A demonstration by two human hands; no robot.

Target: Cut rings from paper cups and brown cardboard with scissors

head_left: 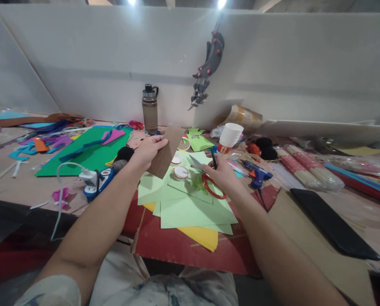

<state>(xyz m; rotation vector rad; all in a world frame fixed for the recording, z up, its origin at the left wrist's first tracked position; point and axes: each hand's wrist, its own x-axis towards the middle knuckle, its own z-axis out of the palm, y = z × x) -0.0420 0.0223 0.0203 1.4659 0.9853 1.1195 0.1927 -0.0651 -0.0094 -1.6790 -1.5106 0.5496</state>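
My left hand [147, 152] pinches a brown wood-grain strip [167, 155] near its upper edge, tilted above the papers. My right hand [221, 172] is closed on a pair of scissors [214, 188]; their red handles hang below the fingers and the blades point left toward the strip. A dark pen-like stick [213, 157] also pokes up from the right hand's fingers. Beneath both hands lie light green paper sheets [192, 214], with white tape rolls [180, 172] and a green scrap [198, 182] on them.
A bottle [150, 110] and stacked paper cups [230, 135] stand at the back. To the right are a blue glue gun [256, 172] and a black phone-like slab [333, 223]. Left are a green sheet [81, 148] and a plugged charger [89, 176] with a cable. A dark crescent ornament [213, 55] hangs ahead.
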